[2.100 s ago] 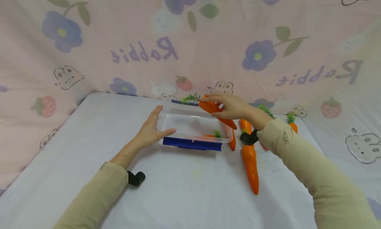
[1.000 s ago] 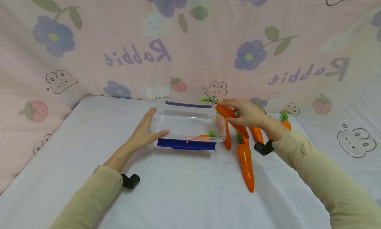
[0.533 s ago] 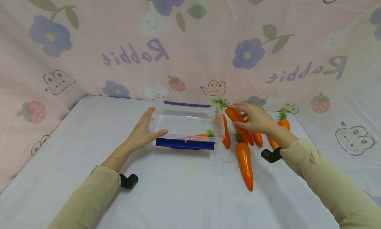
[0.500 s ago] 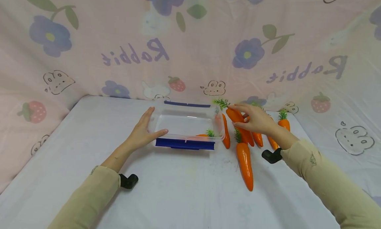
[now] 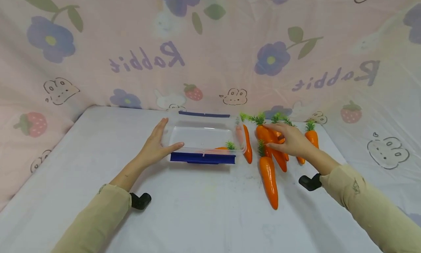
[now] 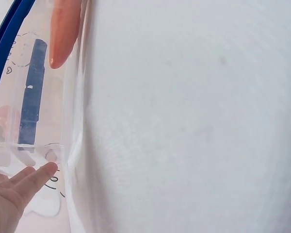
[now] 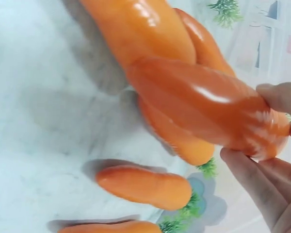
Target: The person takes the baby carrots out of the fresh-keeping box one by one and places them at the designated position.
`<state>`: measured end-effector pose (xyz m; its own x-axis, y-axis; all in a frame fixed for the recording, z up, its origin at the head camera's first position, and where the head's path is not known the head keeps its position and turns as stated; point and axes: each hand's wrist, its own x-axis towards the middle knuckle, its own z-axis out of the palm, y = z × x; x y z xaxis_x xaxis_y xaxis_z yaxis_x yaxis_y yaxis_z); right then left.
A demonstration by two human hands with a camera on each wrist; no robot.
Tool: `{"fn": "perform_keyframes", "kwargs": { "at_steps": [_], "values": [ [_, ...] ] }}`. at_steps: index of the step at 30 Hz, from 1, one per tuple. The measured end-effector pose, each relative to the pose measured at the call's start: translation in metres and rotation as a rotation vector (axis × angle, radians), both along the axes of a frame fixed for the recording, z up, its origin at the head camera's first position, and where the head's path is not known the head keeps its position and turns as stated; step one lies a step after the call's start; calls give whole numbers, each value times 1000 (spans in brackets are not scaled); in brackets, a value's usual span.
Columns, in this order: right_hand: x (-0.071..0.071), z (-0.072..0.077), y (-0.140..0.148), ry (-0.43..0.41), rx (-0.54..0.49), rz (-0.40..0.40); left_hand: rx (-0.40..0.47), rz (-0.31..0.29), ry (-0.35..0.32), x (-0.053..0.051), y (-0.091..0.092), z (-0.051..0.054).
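My left hand (image 5: 156, 145) rests against the left end of a clear plastic box (image 5: 200, 136) with dark blue side clips, its fingers straight and its thumb over the front rim. One carrot (image 6: 65, 34) with a green tuft lies inside the box, along its front wall at the right. Right of the box, my right hand (image 5: 289, 139) pinches a shiny orange carrot (image 7: 199, 107) near its leafy end. That carrot slants across other carrots, its tip toward me. In the right wrist view, thumb and fingers sit on both sides of its thick end.
One carrot (image 5: 248, 147) lies close along the box's right wall. Another carrot (image 5: 268, 180) points toward me, nearer the front. More lie behind the right hand, with one carrot (image 5: 311, 138) farthest right. A patterned curtain (image 5: 210, 63) hangs behind the white table (image 5: 184, 209).
My right hand has carried the carrot from over the box's right side rightward and down onto the other carrots. The left hand stays at the box; the head view has shifted slightly.
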<state>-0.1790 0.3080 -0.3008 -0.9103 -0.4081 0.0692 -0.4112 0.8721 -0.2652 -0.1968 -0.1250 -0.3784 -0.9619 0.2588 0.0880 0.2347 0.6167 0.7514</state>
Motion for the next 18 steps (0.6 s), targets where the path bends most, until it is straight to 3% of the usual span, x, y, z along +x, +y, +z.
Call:
{"fn": "perform_keyframes", "kwargs": {
  "at_steps": [18],
  "values": [
    [18,-20,21,-26,-2,-66,1,-2,8,-1,1,0]
  ]
}}
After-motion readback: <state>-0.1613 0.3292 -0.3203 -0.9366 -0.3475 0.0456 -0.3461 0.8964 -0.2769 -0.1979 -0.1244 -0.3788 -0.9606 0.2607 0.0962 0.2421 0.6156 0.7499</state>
